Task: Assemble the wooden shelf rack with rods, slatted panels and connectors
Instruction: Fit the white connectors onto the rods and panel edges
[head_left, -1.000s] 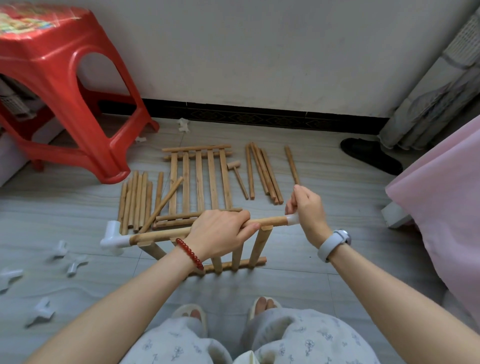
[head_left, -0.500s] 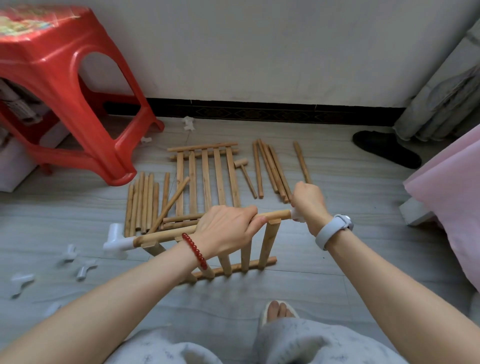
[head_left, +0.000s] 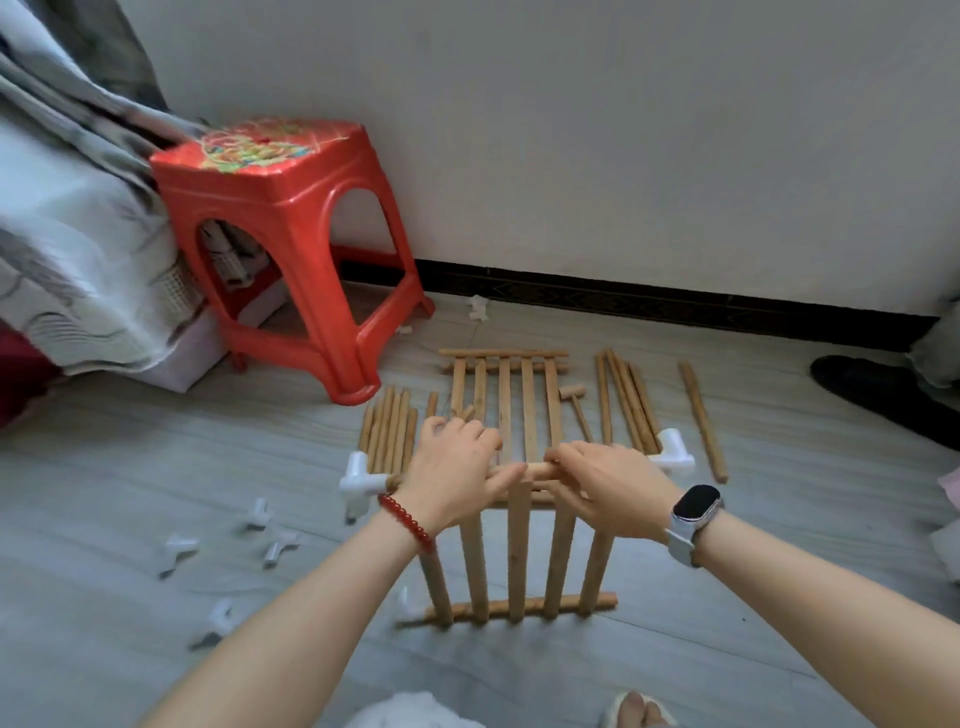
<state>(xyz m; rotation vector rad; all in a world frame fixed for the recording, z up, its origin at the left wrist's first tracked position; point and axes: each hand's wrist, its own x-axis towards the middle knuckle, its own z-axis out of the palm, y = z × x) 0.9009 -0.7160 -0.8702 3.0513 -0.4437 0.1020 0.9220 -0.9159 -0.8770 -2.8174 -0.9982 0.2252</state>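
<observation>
I hold a wooden rod (head_left: 535, 472) level above the floor, my left hand (head_left: 457, 475) and my right hand (head_left: 608, 486) both wrapped around it side by side. A white connector (head_left: 359, 480) caps its left end and another white connector (head_left: 674, 451) caps its right end. A slatted panel (head_left: 519, 566) hangs from the rod, its lower rail resting on the floor. A second slatted panel (head_left: 506, 395) lies flat behind. Loose rods lie in a left bundle (head_left: 387, 431) and a right bundle (head_left: 626, 402). A small wooden mallet (head_left: 576, 402) lies between them.
A red plastic stool (head_left: 291, 244) stands at the back left against the wall, with draped fabric (head_left: 67, 249) beside it. Several white connectors (head_left: 260, 535) are scattered on the floor at the left. A dark shoe (head_left: 883, 389) lies at the far right. One rod (head_left: 702, 421) lies apart.
My right hand slid from the rod's right end inward next to my left hand, uncovering the right connector. The camera view rose and swung left, and the panel now stands more upright.
</observation>
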